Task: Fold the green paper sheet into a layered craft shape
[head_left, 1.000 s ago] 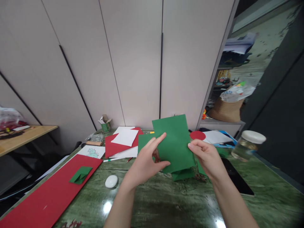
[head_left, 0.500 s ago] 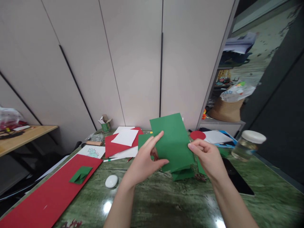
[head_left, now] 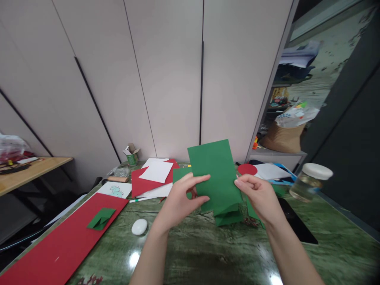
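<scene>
A green paper sheet [head_left: 218, 174] is held up above the table, in front of more green paper lying there. My right hand [head_left: 257, 194] pinches its right edge between thumb and fingers. At the sheet's left side is my left hand [head_left: 182, 200], with index finger and thumb spread apart over the paper's face; its other fingers curl partly behind the edge. A folded green piece [head_left: 101, 219] rests on a long red sheet [head_left: 59, 241] at the left.
Beyond the hands lie red and white papers [head_left: 157, 171] and a red circle [head_left: 247, 169]. A white rounded object [head_left: 139, 227] sits left of my left arm. On the right are a black tablet-like slab [head_left: 297, 221] and a lidded jar [head_left: 310, 182]. A small box [head_left: 132, 155] stands at the back.
The green sheet has turned slightly more upright. My left index finger has lowered to point across the sheet. My right hand has barely moved.
</scene>
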A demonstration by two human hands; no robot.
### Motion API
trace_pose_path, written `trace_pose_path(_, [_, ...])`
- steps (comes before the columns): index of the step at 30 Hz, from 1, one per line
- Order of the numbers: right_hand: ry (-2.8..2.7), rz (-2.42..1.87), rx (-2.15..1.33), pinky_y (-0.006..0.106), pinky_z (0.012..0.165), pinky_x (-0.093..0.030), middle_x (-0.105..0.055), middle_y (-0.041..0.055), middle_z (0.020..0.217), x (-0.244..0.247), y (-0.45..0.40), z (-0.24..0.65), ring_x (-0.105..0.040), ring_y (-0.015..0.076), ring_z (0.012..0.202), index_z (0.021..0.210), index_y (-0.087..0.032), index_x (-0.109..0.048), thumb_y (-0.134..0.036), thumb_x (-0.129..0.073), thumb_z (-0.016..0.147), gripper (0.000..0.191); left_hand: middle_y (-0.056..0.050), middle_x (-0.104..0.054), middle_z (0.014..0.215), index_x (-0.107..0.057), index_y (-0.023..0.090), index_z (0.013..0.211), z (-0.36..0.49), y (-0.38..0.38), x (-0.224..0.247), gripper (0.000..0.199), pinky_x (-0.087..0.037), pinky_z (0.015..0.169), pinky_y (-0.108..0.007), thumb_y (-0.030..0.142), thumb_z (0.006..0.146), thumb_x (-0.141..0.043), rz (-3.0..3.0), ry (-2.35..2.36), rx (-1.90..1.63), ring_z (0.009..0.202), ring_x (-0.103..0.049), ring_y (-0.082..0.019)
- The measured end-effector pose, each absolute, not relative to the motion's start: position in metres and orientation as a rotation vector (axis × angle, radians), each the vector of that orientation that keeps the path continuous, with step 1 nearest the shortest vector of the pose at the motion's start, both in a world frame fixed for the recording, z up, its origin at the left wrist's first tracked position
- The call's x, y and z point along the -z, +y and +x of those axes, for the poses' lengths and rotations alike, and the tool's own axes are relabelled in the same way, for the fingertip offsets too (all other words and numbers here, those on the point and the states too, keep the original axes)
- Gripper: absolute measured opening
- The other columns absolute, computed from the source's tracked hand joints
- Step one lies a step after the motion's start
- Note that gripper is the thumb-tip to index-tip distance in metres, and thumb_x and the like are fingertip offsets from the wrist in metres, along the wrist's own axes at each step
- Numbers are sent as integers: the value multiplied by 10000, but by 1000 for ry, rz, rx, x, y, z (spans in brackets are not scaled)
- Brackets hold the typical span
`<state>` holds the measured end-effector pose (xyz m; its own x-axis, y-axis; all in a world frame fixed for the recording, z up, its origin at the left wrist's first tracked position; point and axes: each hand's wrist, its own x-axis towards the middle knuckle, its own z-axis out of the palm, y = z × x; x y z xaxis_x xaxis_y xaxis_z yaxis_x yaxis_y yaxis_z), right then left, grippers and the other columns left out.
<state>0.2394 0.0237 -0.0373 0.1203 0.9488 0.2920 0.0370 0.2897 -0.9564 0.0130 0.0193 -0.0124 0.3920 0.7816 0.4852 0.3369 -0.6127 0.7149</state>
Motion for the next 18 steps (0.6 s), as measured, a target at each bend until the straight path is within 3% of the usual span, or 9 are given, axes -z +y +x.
trace_pose_path(6, [-1260,-1040,-925,236,468,-283,-482,-22,544,37,23,240,-370,99,506,689,-169,-639,-395,-682,710,231,-36,-552,1027,-421,358,1313,15,13,10,651,-508,652,-305,184,736,-665,2151,1019,-1102,676,-498,-125])
trace_pose_path(12, [-1266,-1036,-935,242,471,-259,-441,-35,525,39,24,242,-330,96,490,664,-175,-628,-398,-687,710,236,-35,-592,987,-368,350,1352,15,12,10,668,-511,709,-336,225,753,-637,2186,1059,-1080,828,-558,-188])
trace_pose_path(18, [-1257,-1006,-927,239,468,-222,-372,-56,503,41,23,242,-273,87,487,655,-178,-620,-379,-690,714,222,-33,-593,994,-353,349,1360,15,11,10,674,-505,738,-356,224,760,-632,2199,1080,-1082,856,-559,-201])
